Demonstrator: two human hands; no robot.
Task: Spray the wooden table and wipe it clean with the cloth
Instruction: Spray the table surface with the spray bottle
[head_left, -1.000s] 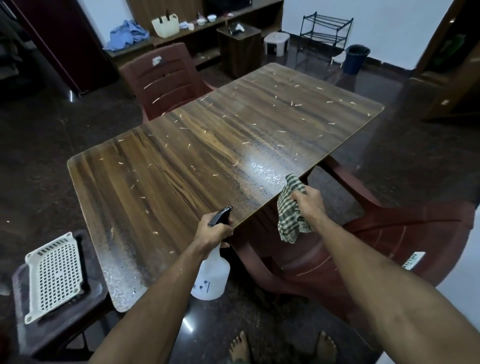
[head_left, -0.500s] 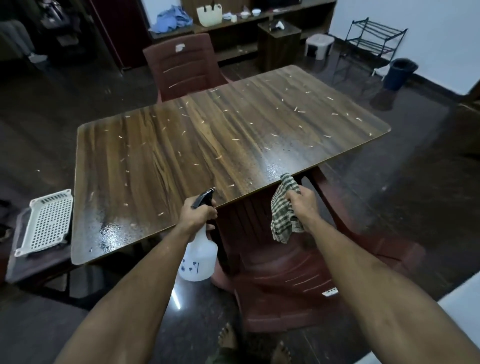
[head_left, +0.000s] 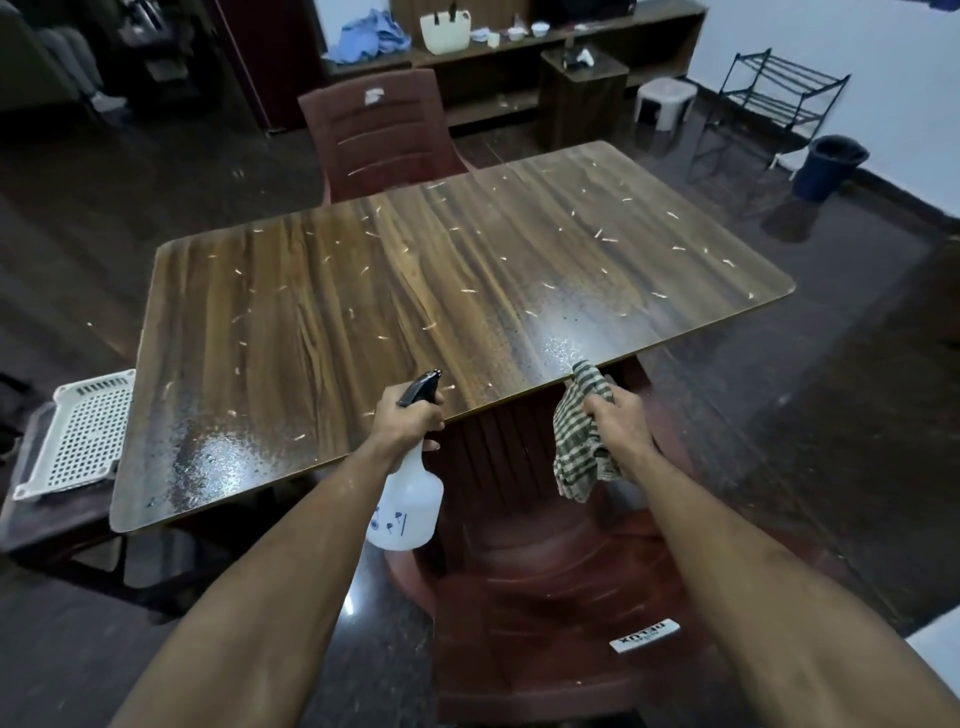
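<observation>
Both arms extended forward; left hand (head_left: 410, 418) fingers curled, right hand (head_left: 618, 421) fisted.

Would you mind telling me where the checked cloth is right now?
The checked cloth hangs from the right hand just off the near edge of the wooden table, right of the spray bottle.

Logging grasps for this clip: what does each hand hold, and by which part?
Left hand grips the spray bottle at its neck, below the trigger head. Right hand holds the checked cloth bunched near its top.
</observation>
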